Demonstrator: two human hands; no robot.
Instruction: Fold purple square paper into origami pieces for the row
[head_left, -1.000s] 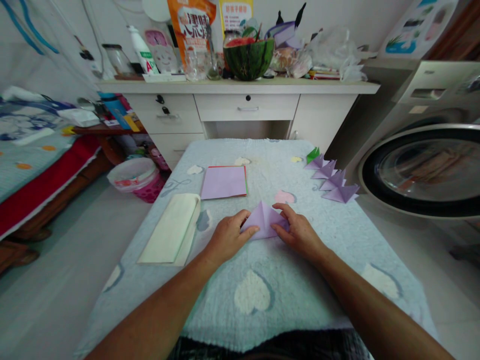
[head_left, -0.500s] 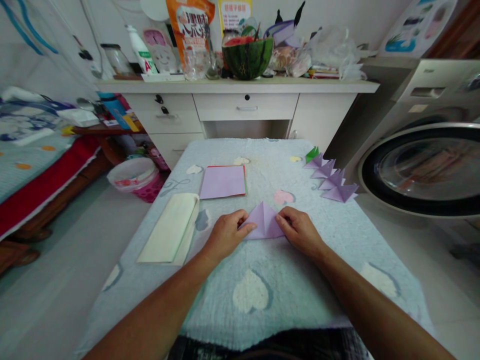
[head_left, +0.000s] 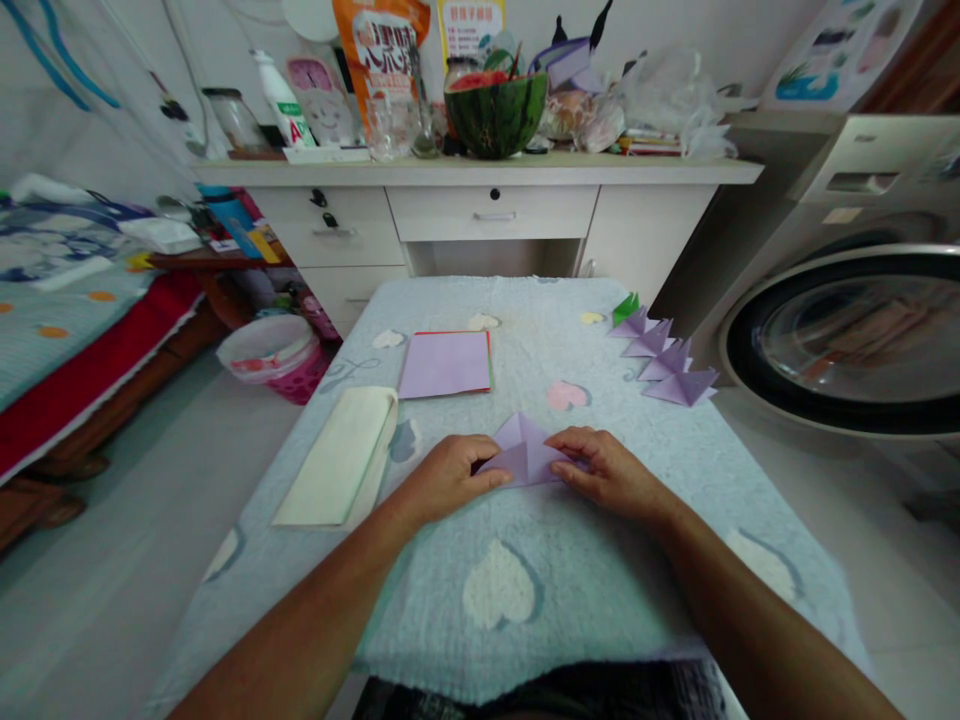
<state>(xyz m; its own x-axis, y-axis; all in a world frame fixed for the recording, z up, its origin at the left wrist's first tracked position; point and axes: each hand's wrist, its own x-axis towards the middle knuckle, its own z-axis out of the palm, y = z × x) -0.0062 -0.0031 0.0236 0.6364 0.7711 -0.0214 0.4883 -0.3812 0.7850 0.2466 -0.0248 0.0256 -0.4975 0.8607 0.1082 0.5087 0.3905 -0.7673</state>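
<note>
A folded purple paper piece (head_left: pixel 523 450) lies on the light blue cloth-covered table (head_left: pixel 525 560). My left hand (head_left: pixel 448 478) pinches its left corner with curled fingers. My right hand (head_left: pixel 611 472) presses on its right side, fingers together over the fold. A stack of square papers, purple on top (head_left: pixel 447 363), lies farther back. Several finished purple folded pieces (head_left: pixel 664 358) and a green one (head_left: pixel 625 308) sit in a row at the far right edge.
A cream folded cloth (head_left: pixel 341 458) lies left of my hands. Behind the table stands a white desk (head_left: pixel 480 215) with a halved watermelon (head_left: pixel 497 112) and clutter. A washing machine (head_left: pixel 847 330) is on the right, a pink bin (head_left: pixel 270 355) and a bed (head_left: pixel 67 330) on the left.
Both hands slid a little toward me and closer together on the purple piece, which now looks flatter and more folded over.
</note>
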